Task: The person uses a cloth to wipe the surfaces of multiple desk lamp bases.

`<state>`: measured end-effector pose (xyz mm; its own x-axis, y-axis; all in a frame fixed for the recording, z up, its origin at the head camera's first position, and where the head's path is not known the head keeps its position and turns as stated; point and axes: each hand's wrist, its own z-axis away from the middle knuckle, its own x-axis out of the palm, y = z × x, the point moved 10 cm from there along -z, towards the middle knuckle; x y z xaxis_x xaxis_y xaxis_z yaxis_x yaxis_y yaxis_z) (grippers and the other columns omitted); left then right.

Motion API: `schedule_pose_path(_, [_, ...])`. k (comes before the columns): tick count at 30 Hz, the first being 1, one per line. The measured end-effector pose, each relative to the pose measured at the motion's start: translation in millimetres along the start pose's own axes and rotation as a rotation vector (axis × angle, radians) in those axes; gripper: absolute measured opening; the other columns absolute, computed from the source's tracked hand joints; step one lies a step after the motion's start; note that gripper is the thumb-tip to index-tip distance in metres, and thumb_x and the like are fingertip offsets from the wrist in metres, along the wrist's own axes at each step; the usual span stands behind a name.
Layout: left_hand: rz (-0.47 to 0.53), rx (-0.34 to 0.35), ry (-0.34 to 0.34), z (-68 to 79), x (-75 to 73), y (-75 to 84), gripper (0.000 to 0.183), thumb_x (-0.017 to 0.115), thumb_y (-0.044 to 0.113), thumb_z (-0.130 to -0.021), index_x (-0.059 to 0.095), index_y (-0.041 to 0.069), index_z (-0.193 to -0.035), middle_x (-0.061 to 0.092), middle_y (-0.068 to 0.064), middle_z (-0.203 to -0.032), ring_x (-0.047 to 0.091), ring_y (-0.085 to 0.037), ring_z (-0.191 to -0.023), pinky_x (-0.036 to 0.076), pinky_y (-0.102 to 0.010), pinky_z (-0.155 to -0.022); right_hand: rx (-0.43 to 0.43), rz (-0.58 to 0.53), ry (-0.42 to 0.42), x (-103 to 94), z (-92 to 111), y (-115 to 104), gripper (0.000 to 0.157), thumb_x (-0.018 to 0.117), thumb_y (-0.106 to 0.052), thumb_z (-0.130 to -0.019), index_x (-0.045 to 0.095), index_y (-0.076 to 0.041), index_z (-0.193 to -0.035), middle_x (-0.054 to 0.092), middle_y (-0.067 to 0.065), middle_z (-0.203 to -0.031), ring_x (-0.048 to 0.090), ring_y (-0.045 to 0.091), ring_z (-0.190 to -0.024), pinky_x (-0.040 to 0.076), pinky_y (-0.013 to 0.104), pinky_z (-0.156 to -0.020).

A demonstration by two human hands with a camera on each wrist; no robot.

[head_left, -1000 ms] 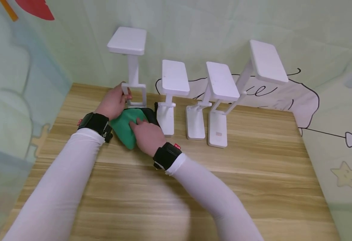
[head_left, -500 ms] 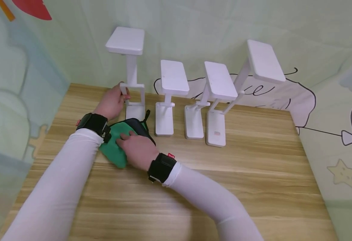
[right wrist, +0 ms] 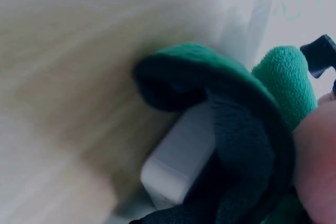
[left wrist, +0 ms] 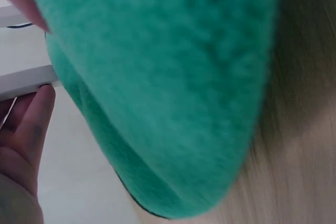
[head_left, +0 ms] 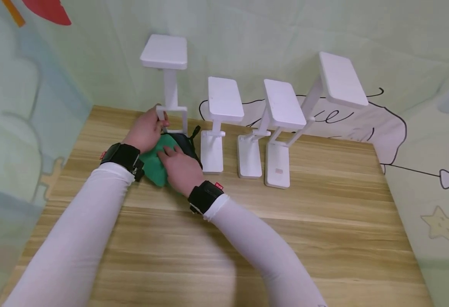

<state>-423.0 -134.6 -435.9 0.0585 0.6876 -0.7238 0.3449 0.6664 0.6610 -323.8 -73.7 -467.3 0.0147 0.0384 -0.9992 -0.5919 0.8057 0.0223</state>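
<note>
My left hand grips the lower hinged arm of the leftmost white folding desk lamp. In the left wrist view its fingertips are against the white bar. My right hand holds a fuzzy green cloth with a dark backing against this lamp's base. The cloth hides most of the base in the head view. Seen from the right wrist, the cloth bends over the white base, whose near end shows beneath it. A black cord end sticks out from the cloth's far right side.
Three more white desk lamps stand in a row to the right: a near one, a middle one and a taller one. All are on the wood-grain table, with a printed fabric backdrop behind.
My right hand drew the cloth toward me, baring the lamp's base, then pushed it back over the base. My left hand kept its grip on the lamp arm.
</note>
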Motion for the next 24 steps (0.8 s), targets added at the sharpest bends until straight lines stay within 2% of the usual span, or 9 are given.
schedule_pose_path(4, [0.013,0.004,-0.01,-2.0,2.6,2.8,0.008,0.046,0.004,-0.104,0.05,-0.002,-0.109,0.061,-0.017,-0.099,0.056,-0.031,-0.091,0.046,-0.048,-0.081,0.031,0.029,0.008,-2.6,10.9,0.6,0.039,0.05,-0.013,-0.104,0.052,-0.014,-0.142,0.05,0.01,-0.144,0.046,0.027,-0.129,0.054,0.032,-0.09])
schedule_pose_path(7, [0.032,-0.005,-0.011,-1.6,2.3,0.9,0.009,0.046,0.004,-0.105,0.049,-0.003,-0.109,0.06,-0.018,-0.1,0.056,-0.031,-0.093,0.046,-0.049,-0.082,0.026,0.051,0.0,-7.1,20.6,-6.1,0.034,0.051,-0.015,-0.103,0.057,-0.013,-0.137,0.055,0.011,-0.135,0.052,0.026,-0.121,0.057,0.031,-0.079])
schedule_pose_path(10, [0.043,-0.016,-0.01,-0.1,1.0,-3.0,0.009,0.045,0.003,-0.105,0.048,-0.003,-0.11,0.06,-0.019,-0.101,0.056,-0.031,-0.095,0.046,-0.049,-0.084,-0.009,0.057,-0.023,-10.4,30.0,-17.9,0.031,0.054,-0.016,-0.101,0.061,-0.014,-0.131,0.06,0.008,-0.123,0.056,0.023,-0.11,0.057,0.03,-0.072])
schedule_pose_path(14, [0.041,-0.014,-0.007,2.1,-1.5,-4.8,0.008,0.044,0.002,-0.104,0.048,-0.003,-0.109,0.059,-0.019,-0.1,0.057,-0.032,-0.095,0.047,-0.049,-0.085,-0.078,0.029,-0.048,-9.5,35.6,-33.7,0.03,0.057,-0.016,-0.099,0.062,-0.015,-0.128,0.061,0.004,-0.117,0.057,0.021,-0.106,0.056,0.029,-0.076])
schedule_pose_path(18, [0.041,-0.012,-0.005,3.2,-2.1,-5.6,0.007,0.045,0.002,-0.104,0.048,-0.002,-0.109,0.059,-0.018,-0.1,0.057,-0.031,-0.094,0.047,-0.048,-0.084,-0.101,0.034,-0.059,-8.3,29.0,-38.1,0.03,0.054,-0.016,-0.101,0.061,-0.016,-0.13,0.061,0.002,-0.121,0.056,0.021,-0.11,0.055,0.029,-0.082])
schedule_pose_path(24, [0.032,0.006,0.002,0.2,-1.3,-0.7,0.008,0.047,0.005,-0.104,0.049,-0.002,-0.107,0.06,-0.019,-0.097,0.056,-0.032,-0.091,0.046,-0.048,-0.081,-0.033,0.055,-0.05,-6.0,2.7,-16.9,0.035,0.048,-0.016,-0.104,0.057,-0.02,-0.137,0.054,0.001,-0.139,0.049,0.023,-0.124,0.053,0.029,-0.089])
